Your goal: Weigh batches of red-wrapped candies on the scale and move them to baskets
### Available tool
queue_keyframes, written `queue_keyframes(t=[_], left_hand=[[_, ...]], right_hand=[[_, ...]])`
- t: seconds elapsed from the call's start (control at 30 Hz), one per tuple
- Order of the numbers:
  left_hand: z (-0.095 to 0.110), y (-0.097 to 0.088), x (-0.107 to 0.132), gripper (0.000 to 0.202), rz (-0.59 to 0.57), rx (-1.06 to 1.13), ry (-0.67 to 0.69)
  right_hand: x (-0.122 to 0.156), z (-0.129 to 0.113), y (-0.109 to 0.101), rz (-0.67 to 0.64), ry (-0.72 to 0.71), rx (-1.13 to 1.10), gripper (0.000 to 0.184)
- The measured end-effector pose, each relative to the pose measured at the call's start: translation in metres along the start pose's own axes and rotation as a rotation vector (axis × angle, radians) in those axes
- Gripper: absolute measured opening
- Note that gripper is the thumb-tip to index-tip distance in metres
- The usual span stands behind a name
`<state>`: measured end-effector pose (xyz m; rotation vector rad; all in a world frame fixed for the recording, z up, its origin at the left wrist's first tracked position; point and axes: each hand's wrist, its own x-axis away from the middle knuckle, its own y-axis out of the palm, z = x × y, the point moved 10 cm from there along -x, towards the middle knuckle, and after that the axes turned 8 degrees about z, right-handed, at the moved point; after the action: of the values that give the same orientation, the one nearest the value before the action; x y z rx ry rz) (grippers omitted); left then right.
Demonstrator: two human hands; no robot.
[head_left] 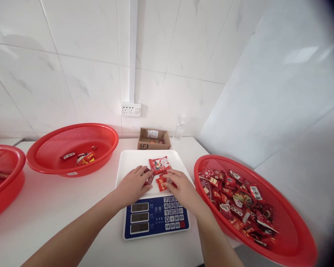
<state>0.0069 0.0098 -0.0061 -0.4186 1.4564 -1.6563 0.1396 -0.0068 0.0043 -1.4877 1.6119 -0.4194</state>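
Note:
A white weighing scale [125, 163] with a blue keypad panel stands in front of me, several small wrapped snack packets on its pan. My left hand [133, 185] is at the left of the pan, thumb and fingers curled around a dark red snack packet [149, 177]. My right hand [180, 187] reaches in from the right. Its thumb and fingers close over a red snack packet [161, 183], partly hiding it. Behind both hands lies a larger red packet [157, 165] with a picture and a white part. The scale's displays [139, 217] show digits too faint to read surely.
On the right, a red plastic basket [297, 230] holds many wrapped packets. Two more red baskets, one behind [72, 171] and one at the left edge [8, 196], hold a few. A cardboard box [158, 146] and clear bottle [179, 128] stand by the tiled wall.

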Motion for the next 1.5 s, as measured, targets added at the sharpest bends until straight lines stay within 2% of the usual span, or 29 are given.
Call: queue_keyframes(t=[0.1,0.2,0.37,0.6,0.83,0.97,1.2,1.5], left_hand=[[-0.001,-0.001,-0.002,0.042,0.01,-0.03,-0.038],[-0.002,-0.002,-0.003,0.044,0.0,-0.05,-0.059],[-0.009,-0.011,-0.001,0.051,0.004,-0.075,-0.106],[-0.016,-0.019,0.005,0.042,-0.015,-0.048,-0.125],[-0.014,-0.015,0.008,0.042,-0.043,0.016,-0.085],[-0.015,-0.017,0.008,0.042,-0.067,0.053,-0.082],[-0.011,-0.02,0.011,0.048,-0.123,0.155,-0.065],[0.015,-0.012,0.01,0.039,-0.143,0.289,0.046]], right_hand=[[-0.016,0.012,-0.005,0.077,0.04,0.106,0.04],[-0.029,0.02,0.003,0.044,0.059,0.16,0.044],[-0.042,0.02,0.019,-0.005,0.035,0.105,0.048],[-0.053,0.024,0.012,-0.002,0.028,0.047,0.051],[-0.05,0.019,0.016,-0.029,0.031,0.001,0.047],[-0.037,0.012,0.007,-0.042,0.05,-0.003,0.038],[-0.012,0.005,0.009,-0.184,0.11,-0.117,0.052],[-0.025,0.0,0.018,-0.151,0.018,-0.26,0.047]])
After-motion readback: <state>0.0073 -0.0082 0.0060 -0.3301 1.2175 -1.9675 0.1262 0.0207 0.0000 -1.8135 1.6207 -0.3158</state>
